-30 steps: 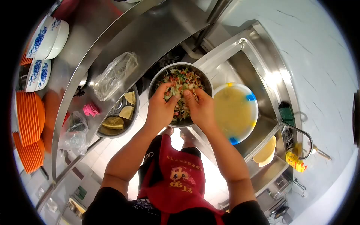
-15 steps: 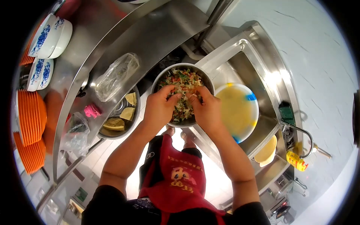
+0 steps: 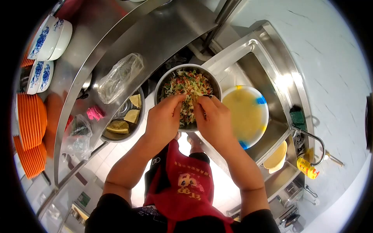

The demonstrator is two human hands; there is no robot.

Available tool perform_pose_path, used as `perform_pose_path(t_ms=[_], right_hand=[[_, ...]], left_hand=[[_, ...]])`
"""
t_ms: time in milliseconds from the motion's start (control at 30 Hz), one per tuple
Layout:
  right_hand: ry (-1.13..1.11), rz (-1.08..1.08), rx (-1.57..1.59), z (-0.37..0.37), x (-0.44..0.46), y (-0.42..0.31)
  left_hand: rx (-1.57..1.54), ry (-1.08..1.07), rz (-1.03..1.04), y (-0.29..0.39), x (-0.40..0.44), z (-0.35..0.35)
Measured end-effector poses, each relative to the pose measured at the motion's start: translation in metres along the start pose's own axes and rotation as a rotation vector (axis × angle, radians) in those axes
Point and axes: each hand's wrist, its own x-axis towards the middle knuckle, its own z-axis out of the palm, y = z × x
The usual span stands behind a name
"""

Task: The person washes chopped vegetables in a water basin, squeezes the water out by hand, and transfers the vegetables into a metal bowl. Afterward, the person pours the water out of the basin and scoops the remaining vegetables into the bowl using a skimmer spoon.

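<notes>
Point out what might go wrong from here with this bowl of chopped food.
With the left hand and right hand both over the metal bowl, neither seems to grip its rim, so a hard push might shift it.

Shreds could spill over the rim, perhaps into the basin of cloudy yellowish liquid close beside it.

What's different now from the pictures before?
The left hand and right hand have drawn slightly toward the red apron, fingers curled in more over the chopped food. Whether they let any go, I can't tell. The metal bowl and white basin stayed put.
</notes>
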Motion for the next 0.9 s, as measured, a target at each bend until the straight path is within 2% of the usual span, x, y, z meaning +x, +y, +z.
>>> perform_pose_path(t_ms=[33, 67, 100, 133, 167, 200, 233, 267, 300, 333, 367, 433, 467, 533, 633, 700, 767, 833, 900], right_hand=[[0.064, -0.068, 0.061, 0.0, -0.003, -0.002], [0.062, -0.07, 0.063, 0.005, -0.002, 0.003], [-0.062, -0.045, -0.035, 0.01, -0.002, 0.009], [-0.183, -0.018, -0.135, 0.013, -0.004, 0.013], [-0.17, -0.023, -0.138, 0.012, -0.006, 0.017], [-0.064, -0.052, -0.049, 0.008, -0.006, 0.02], [0.023, -0.068, 0.048, 0.005, -0.011, 0.024], [0.001, -0.043, 0.055, 0.005, -0.019, 0.028], [-0.023, 0.12, 0.291, 0.004, -0.023, 0.034], [-0.024, 0.249, 0.524, 0.004, -0.016, 0.042], [-0.013, 0.227, 0.524, 0.004, -0.009, 0.046], [-0.032, 0.468, 0.988, 0.006, -0.013, 0.044], [-0.032, 0.472, 0.99, 0.011, -0.012, 0.045], [-0.257, 0.296, 0.699, 0.026, 0.0, 0.051], [-0.265, 0.161, 0.565, 0.017, 0.001, 0.043], [-0.22, 0.512, 1.011, -0.016, -0.007, 0.039], [-0.102, 0.538, 1.014, -0.03, -0.016, 0.053], [0.022, 0.576, 1.211, -0.046, -0.037, 0.078], [0.107, 0.606, 1.183, -0.06, -0.058, 0.119]], left_hand=[[0.002, 0.001, -0.001, -0.005, 0.002, 0.003], [0.175, 0.061, 0.107, -0.014, 0.005, 0.01], [0.348, 0.117, 0.209, -0.016, 0.004, 0.013], [0.348, 0.113, 0.207, -0.016, -0.003, 0.013], [0.339, 0.13, 0.271, -0.017, -0.005, 0.01], [0.333, 0.156, 0.336, -0.013, 0.002, 0.009], [0.335, 0.156, 0.329, -0.01, 0.006, 0.008], [0.182, 0.143, 0.125, -0.004, 0.001, 0.007], [0.03, 0.133, -0.073, 0.003, -0.003, 0.007], [0.021, 0.18, -0.031, -0.004, -0.004, 0.015], [0.024, 0.195, -0.012, -0.005, 0.0, 0.018], [-0.09, 0.241, -0.101, -0.002, -0.005, 0.027], [-0.194, 0.274, -0.162, -0.003, -0.006, 0.031], [-0.207, 0.305, -0.178, -0.003, 0.001, 0.034], [-0.202, 0.385, -0.166, 0.003, 0.002, 0.038], [-0.346, 0.308, -0.216, 0.009, -0.011, 0.043], [-0.37, 0.311, -0.221, 0.017, -0.017, 0.062], [-0.492, 0.242, -0.159, 0.037, -0.02, 0.093], [-0.562, 0.055, -0.162, 0.056, -0.023, 0.135]])
